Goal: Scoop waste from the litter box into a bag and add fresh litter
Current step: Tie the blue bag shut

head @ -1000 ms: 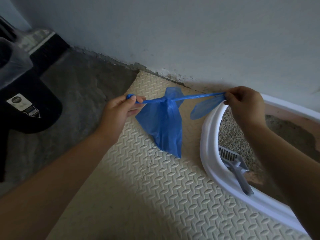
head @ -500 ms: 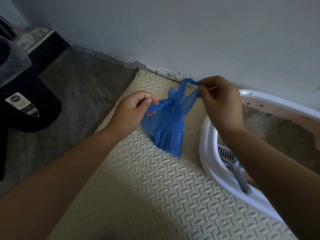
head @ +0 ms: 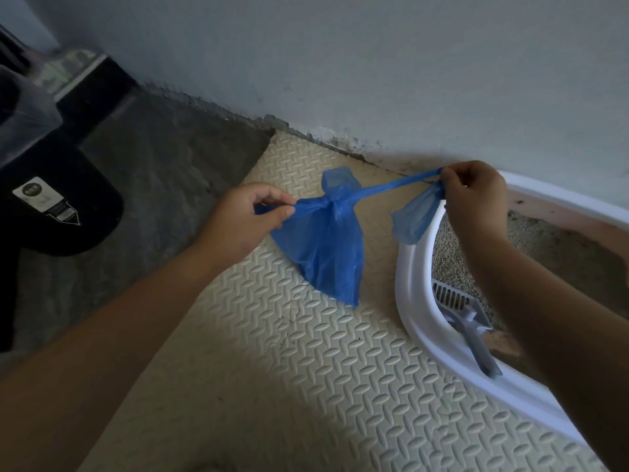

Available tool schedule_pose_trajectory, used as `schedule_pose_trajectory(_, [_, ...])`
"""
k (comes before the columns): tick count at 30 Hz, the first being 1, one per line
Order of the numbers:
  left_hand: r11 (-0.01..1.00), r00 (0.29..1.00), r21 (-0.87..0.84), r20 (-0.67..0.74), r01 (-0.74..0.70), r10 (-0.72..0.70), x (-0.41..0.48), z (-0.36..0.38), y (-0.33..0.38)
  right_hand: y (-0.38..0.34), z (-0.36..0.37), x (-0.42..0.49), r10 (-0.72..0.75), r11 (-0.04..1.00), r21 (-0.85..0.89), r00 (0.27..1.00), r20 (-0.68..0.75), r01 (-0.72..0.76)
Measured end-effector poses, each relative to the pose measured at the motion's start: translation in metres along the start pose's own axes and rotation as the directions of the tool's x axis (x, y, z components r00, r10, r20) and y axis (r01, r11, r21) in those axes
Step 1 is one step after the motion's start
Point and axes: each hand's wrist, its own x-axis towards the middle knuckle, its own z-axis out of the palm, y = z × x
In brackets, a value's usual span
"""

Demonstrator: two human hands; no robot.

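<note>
A small blue plastic bag (head: 325, 253) hangs above the mat, knotted at its neck. My left hand (head: 252, 216) pinches one twisted strip of the bag at the left of the knot. My right hand (head: 473, 195) grips the other strip, stretched taut to the right over the box's rim, with a loose end dangling below it. The white litter box (head: 413, 277) sits at the right, holding grey litter (head: 452, 257). A grey slotted scoop (head: 466, 321) lies inside against the near rim, partly hidden by my right forearm.
A cream diamond-patterned foam mat (head: 306, 369) covers the floor under the bag and box. Bare grey concrete (head: 153, 185) lies to the left. A black bin with a white label (head: 44, 202) stands at the far left. The wall (head: 340, 63) runs close behind.
Half a second ago my hands were close together at the bag's neck. They have pulled apart again, stretching the two strips tight on either side of the knot.
</note>
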Motion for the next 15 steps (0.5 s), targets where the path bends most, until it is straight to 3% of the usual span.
schedule_pose_trajectory(5, [0.998, 0.999, -0.054, 0.011, 0.041, -0.041, -0.002, -0.002, -0.003, 0.01, 0.0, 0.006, 0.082, 0.996, 0.031, 0.997, 0.003, -0.082])
schedule_pose_trajectory(15, [0.986, 0.988, -0.073, -0.018, 0.15, -0.151, -0.006, -0.013, -0.022, 0.023, -0.015, 0.007, 0.075, 0.99, -0.121, 0.997, -0.02, -0.077])
